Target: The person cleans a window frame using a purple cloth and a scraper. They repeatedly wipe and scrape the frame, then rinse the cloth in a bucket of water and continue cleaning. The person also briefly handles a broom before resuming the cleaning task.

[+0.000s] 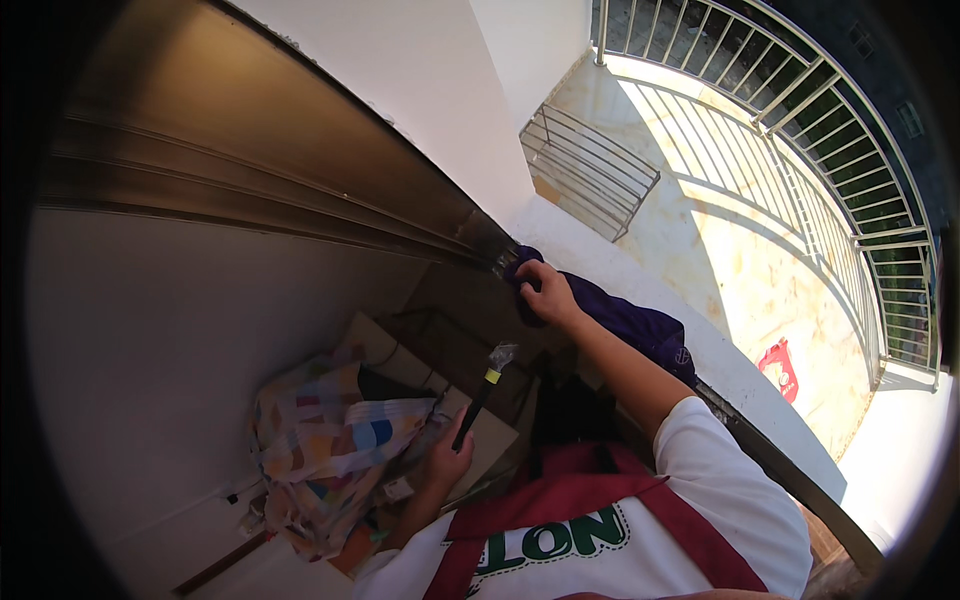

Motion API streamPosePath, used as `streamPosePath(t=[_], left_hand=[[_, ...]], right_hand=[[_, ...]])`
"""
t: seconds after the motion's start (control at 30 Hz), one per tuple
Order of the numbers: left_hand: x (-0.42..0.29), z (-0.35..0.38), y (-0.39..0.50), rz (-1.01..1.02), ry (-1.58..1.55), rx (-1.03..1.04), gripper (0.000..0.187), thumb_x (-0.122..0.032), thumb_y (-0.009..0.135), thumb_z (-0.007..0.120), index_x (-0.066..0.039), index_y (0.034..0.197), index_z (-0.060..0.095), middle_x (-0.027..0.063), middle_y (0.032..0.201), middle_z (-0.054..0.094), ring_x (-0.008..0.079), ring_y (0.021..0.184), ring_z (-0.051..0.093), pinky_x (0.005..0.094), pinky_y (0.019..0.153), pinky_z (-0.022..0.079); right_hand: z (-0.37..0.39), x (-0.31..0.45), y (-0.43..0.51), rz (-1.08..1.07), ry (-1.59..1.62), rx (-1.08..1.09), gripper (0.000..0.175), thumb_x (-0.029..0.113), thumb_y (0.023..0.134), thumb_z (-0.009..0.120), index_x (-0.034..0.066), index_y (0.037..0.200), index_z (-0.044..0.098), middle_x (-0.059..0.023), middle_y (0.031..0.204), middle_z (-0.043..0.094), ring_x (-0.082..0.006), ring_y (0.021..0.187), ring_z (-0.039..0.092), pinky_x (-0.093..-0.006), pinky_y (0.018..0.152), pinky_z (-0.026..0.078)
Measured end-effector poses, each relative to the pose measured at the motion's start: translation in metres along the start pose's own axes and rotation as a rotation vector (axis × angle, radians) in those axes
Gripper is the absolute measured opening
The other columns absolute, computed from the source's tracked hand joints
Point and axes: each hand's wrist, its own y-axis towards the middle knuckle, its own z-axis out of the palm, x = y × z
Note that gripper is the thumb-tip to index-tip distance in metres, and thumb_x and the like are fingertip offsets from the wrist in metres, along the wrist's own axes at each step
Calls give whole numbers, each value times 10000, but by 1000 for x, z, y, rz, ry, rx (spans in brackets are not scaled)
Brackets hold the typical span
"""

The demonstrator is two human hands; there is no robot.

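My left hand (450, 454) holds a slim black-handled tool (475, 409) upright, with a yellow band near its top and a whitish, see-through head; the kind of tool is not clear. Higher up and to the right, my right hand (551, 294) grips the bunched end of a dark purple cloth (630, 315). That end lies against the lower end of a brown metal door or window frame (450, 232). The rest of the cloth drapes along the sill (720, 360) under my right forearm.
A patterned fabric bundle (337, 427) and cardboard (491, 442) lie in shade at the left. Outside, a metal rack (592, 176) stands on the balcony floor, a red bag (781, 369) lies farther right, and a curved metal railing (847, 135) bounds the balcony.
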Motion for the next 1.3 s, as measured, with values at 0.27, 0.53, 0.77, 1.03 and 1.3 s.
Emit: streamPosePath(t=[0.27,0.53,0.77,1.03,1.3], left_hand=[[1,-5,27,96,-83,-78,502,-86,821,664,-112,1315,572,166,939,679,332,804,653,399,708,510],[-20,-8,12,74,1,-133,506,-95,818,672,-126,1315,580,132,797,629,302,735,634,381,666,504],[-29,-32,80,299,247,-176,530,-61,818,668,-160,1330,573,92,832,565,286,700,592,406,616,506],[-44,-59,133,257,497,49,548,-102,854,605,-207,1383,513,99,935,539,307,766,612,426,614,530],[-88,-72,164,313,852,243,557,-91,814,605,-76,1364,514,130,943,579,285,794,637,396,608,541]], right_hand=[[7,9,14,-166,-299,166,270,55,755,569,82,1023,552,-159,916,582,-368,921,582,-445,832,485],[13,23,14,53,-148,21,335,115,796,630,81,1117,538,-180,983,635,-372,967,609,-451,820,501],[-1,4,34,69,-179,233,396,91,789,672,69,1169,564,-163,1045,666,-329,1011,644,-397,860,516],[-19,-1,22,11,168,130,497,-38,735,662,73,1205,548,-104,1107,664,-254,996,653,-333,891,509],[-23,12,-8,-24,-143,-9,573,85,691,769,90,1215,536,-126,1082,637,-309,1078,572,-385,946,458]])
